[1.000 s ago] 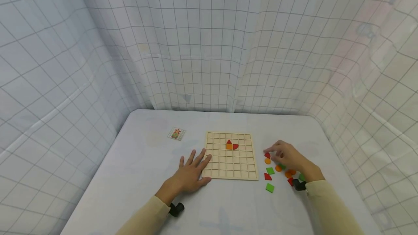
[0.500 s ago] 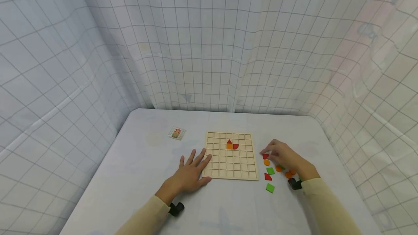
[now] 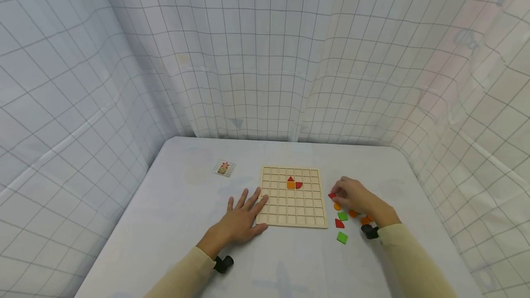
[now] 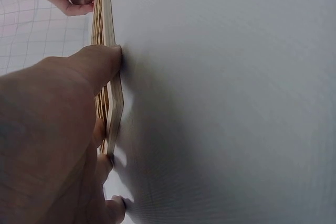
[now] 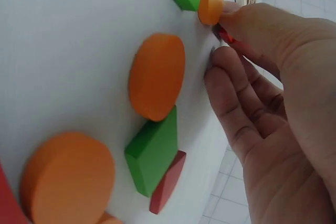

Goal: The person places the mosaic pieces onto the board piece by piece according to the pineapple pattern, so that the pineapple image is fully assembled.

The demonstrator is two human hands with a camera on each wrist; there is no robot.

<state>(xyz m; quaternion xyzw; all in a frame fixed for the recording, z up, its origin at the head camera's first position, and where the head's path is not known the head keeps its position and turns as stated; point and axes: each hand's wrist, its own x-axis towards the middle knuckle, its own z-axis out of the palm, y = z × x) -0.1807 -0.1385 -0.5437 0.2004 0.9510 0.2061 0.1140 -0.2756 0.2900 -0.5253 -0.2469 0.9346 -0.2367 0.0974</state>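
Note:
A pale wooden grid board (image 3: 290,207) lies on the white table. An orange square tile (image 3: 291,185), a red triangle tile (image 3: 290,179) and a red quarter-circle tile (image 3: 298,185) sit in its cells. My left hand (image 3: 239,225) rests with spread fingers at the board's near left corner; in the left wrist view its thumb (image 4: 107,59) touches the board's edge. Right of the board, my right hand (image 3: 358,197) pinches another red quarter-circle tile (image 3: 332,195) between thumb and fingers, low over the table. In the right wrist view that tile (image 5: 226,35) is mostly hidden by the fingers.
Loose tiles lie around and below my right hand, among them a green square (image 3: 342,237), a red quarter circle (image 3: 339,223) and several orange circles (image 5: 157,76). A small printed picture card (image 3: 224,168) lies at the back left. Gridded white curtains (image 3: 265,59) enclose the table.
My right hand has moved left toward the board, sliding the red quarter-circle tile along and now pinching it. The left hand has stayed in place.

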